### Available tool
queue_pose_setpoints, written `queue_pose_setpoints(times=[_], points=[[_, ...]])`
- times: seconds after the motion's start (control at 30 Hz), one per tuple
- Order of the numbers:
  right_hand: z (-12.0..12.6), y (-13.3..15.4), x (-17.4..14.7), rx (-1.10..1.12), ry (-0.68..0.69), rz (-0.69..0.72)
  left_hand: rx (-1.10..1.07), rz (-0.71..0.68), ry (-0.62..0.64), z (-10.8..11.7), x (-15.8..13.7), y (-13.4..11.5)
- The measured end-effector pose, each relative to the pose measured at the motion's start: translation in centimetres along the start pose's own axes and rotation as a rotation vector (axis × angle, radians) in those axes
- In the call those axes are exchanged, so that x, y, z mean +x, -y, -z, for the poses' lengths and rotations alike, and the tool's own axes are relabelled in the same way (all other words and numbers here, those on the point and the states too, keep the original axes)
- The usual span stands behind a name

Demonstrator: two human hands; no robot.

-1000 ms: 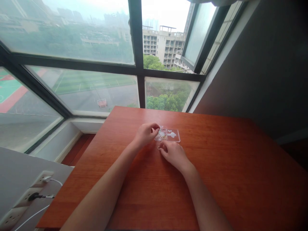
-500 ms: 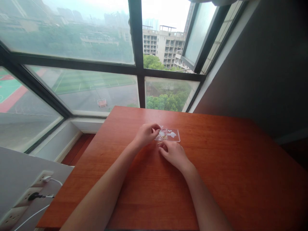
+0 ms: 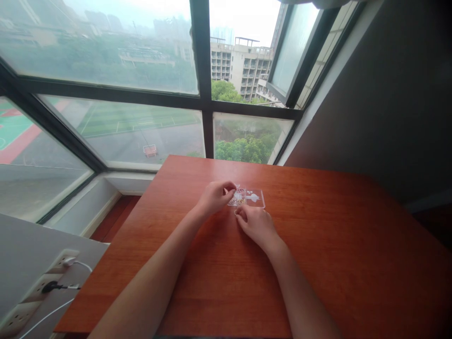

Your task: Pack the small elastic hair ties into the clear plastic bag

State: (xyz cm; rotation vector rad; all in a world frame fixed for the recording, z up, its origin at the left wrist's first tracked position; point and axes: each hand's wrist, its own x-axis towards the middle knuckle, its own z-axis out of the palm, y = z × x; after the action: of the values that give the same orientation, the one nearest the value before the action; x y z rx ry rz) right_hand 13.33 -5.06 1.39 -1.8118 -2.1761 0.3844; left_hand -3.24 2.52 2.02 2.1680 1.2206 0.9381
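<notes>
A small clear plastic box (image 3: 233,204) lies opened flat on the table, with looped bands (image 3: 241,201) in pink, yellow and white inside. Its see-through lid (image 3: 260,199), on the right, bears a white cat-like figure. My left hand (image 3: 216,195) is closed at the box's left side, thumb and forefinger pinching its edge; the exact contact is partly hidden by the fingers. Just in front of the box, my right hand (image 3: 257,223) pinches a thin pale hair tie (image 3: 235,213) between thumb and forefinger.
The reddish-brown wooden table (image 3: 219,282) reaches toward the windows (image 3: 151,132). A power strip (image 3: 42,287) with plugs and cables is on the wall at lower left. A grey wall (image 3: 381,103) rises on the right.
My right hand has shifted slightly right, and the pale loop at its fingertips shows more as a ring. My left hand stays by the box.
</notes>
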Motion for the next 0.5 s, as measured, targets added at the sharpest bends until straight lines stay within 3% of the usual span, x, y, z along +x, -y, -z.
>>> queue_pose_setpoints(times=[0.3,0.5], points=[[-0.20,-0.07,0.16,-0.066,-0.005,-0.033,-0.017,0.009,0.019,-0.07,0.11,-0.07],[0.01,-0.56,0.39,0.140,-0.192,-0.021,-0.058,0.030,0.065,0.11,-0.10,-0.52]])
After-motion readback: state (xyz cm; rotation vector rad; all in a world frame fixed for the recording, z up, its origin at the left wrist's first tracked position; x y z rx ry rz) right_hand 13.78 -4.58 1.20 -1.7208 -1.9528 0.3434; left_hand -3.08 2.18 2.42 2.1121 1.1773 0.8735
